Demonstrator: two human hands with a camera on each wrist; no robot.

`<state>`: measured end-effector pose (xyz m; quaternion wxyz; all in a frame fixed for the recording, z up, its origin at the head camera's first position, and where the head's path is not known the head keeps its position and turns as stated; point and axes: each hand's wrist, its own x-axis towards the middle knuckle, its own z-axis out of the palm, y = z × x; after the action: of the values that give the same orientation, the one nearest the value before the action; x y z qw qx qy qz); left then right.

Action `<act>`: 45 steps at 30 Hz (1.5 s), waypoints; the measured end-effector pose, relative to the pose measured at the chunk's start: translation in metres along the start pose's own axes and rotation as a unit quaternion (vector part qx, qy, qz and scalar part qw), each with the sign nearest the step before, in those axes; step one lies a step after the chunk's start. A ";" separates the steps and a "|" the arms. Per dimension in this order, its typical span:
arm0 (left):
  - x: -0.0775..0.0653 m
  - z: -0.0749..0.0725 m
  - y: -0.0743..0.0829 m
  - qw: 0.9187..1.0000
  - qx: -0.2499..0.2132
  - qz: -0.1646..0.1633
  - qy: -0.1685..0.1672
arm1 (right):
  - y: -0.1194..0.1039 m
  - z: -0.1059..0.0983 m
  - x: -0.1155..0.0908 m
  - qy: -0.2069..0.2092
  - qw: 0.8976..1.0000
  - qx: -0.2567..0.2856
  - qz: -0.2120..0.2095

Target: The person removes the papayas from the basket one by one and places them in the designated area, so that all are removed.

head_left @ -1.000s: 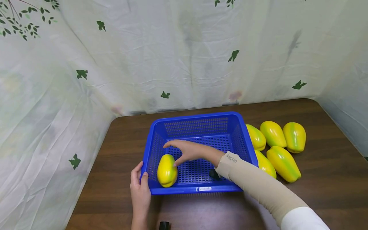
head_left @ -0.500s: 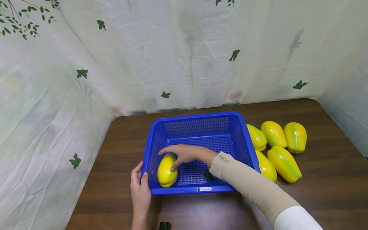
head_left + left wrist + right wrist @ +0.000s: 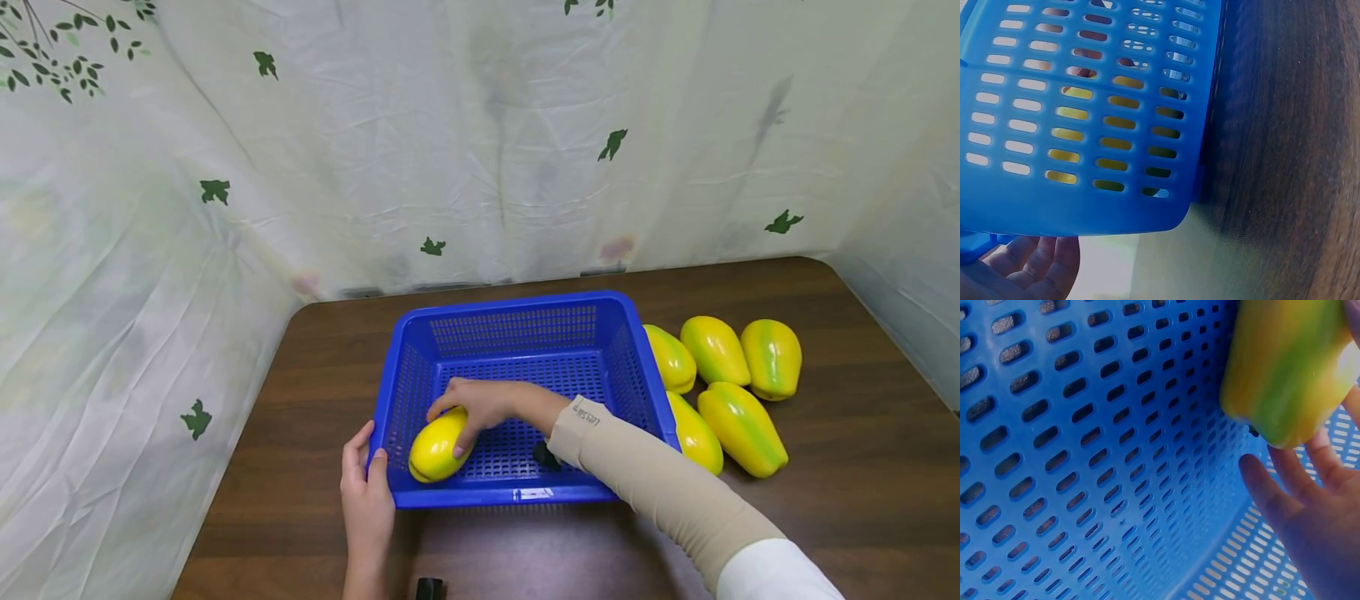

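Observation:
A blue perforated plastic basket [image 3: 465,498] stands on the table. My left hand [image 3: 366,500] holds its left side near the front corner, thumb over the rim; in the left wrist view its fingers [image 3: 1041,269] curl at the basket's edge. Inside, at the front left, a glossy yellow papaya [image 3: 435,450] with a green streak lies tilted. My right hand [image 3: 483,404] grips its far end, thumb on the near side. In the right wrist view, the papaya [image 3: 1285,375] shows over the basket mesh, with the fingers [image 3: 1266,487] spread around its end.
Several more yellow-green papayas [image 3: 738,429] lie on the brown wooden table [image 3: 300,500] right of the basket. A small black object [image 3: 429,588] sits at the front edge of view. A pale printed curtain [image 3: 517,150] hangs behind the table.
My right hand has moved left and closed on the papaya, which has turned so that its far end leans right. My left hand and the basket have stayed put.

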<state>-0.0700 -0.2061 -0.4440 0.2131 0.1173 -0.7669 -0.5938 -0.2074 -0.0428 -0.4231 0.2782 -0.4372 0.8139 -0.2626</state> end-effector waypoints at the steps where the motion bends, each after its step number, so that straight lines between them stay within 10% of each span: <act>1: 0.000 0.000 0.000 1.000 0.000 0.000 0.000 | 0.000 0.000 0.000 -0.001 1.000 0.002 -0.002; 24: 0.000 0.001 0.002 1.000 -0.003 -0.006 0.004 | 0.006 -0.018 -0.011 0.079 0.995 0.034 -0.048; 45: 0.001 0.000 0.001 1.000 0.002 -0.022 0.003 | 0.012 -0.051 -0.062 0.203 0.977 0.047 -0.034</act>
<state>-0.0709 -0.2058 -0.4427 0.2020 0.1365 -0.7649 -0.5962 -0.2200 0.0255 -0.3816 0.1187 -0.3890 0.8244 -0.3936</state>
